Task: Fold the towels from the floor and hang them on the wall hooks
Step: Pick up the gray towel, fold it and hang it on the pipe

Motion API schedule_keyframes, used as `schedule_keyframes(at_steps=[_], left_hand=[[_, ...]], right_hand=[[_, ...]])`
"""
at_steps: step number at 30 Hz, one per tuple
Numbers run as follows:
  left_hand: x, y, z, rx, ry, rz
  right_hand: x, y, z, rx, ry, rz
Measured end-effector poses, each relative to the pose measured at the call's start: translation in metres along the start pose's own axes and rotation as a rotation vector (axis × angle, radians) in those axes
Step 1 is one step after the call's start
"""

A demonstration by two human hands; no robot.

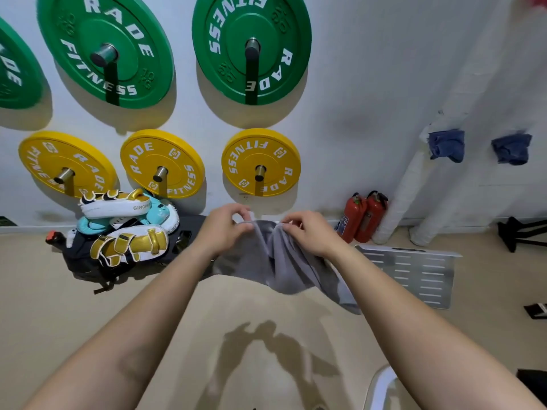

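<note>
A grey towel (pixel 278 261) hangs in the air in front of me, above the beige floor. My left hand (pixel 226 229) pinches its top edge at the left and my right hand (pixel 307 232) pinches the same edge at the right, the two hands close together. The cloth droops below them in loose folds, and its lower right corner trails down toward the floor. Two blue towels (pixel 447 145) (pixel 512 148) hang bunched on the white wall at the right; the hooks under them are hidden.
Green (pixel 251 45) and yellow (pixel 260 161) weight plates sit on wall pegs ahead. A pile of white, gold and teal boxing pads (pixel 124 229) lies at the wall's foot on the left. Two red fire extinguishers (pixel 364 216), white wrapped pipes and a slotted metal plate (pixel 414 273) stand at the right.
</note>
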State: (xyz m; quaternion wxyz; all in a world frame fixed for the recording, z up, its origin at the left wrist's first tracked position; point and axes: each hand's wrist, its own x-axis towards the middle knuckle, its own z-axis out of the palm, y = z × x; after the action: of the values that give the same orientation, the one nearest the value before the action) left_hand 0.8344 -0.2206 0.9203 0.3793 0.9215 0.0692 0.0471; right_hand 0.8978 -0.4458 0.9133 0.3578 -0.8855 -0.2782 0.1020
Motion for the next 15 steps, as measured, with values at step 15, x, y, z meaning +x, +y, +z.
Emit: schedule_keyframes(at_steps=[15], left_hand=[[-0.017, 0.035, 0.045, -0.345, -0.170, 0.052]], right_hand=[[-0.023, -0.008, -0.023, 0.088, 0.059, 0.017]])
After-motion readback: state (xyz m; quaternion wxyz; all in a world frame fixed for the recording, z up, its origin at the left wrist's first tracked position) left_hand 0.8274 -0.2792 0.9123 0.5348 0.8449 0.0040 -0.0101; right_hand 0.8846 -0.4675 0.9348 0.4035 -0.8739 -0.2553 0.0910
